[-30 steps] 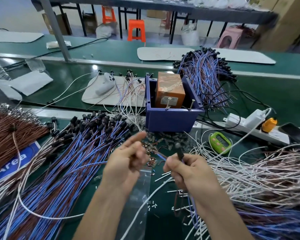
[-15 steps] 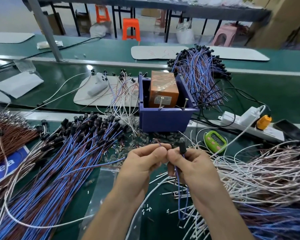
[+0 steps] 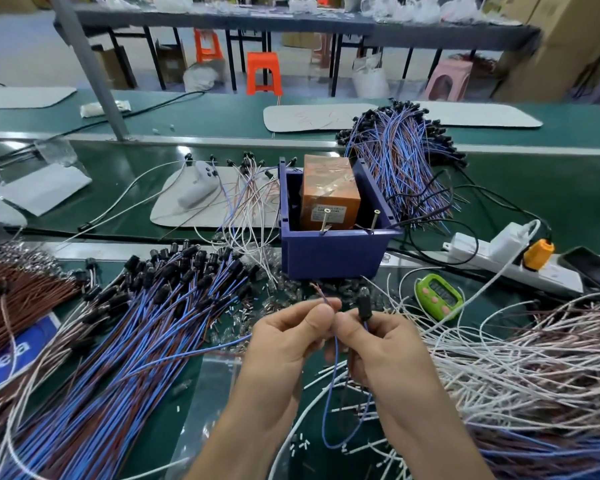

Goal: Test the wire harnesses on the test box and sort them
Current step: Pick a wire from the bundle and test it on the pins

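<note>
While your two hands meet low at the centre of the green counter [image 3: 551,202], a bundle of brown wires [image 3: 25,299] lies at the far left; just beside it spreads a pile of blue-and-brown harnesses [image 3: 136,341], their black plugs pointing away from you; your left hand [image 3: 284,337] pinches one end of a wire harness [image 3: 329,393] between thumb and forefinger, the stripped tips poking up above the fingers; the blue wire hangs in a loop below both hands; your right hand [image 3: 381,341] grips the same harness just under its black connector [image 3: 364,306], which stands upright; beyond the hands sits a blue bin [image 3: 333,251] holding the orange test box [image 3: 329,195]; to the right lie a green timer [image 3: 439,296], a white power strip [image 3: 499,258] and a heap of white wires [image 3: 534,358].
</note>
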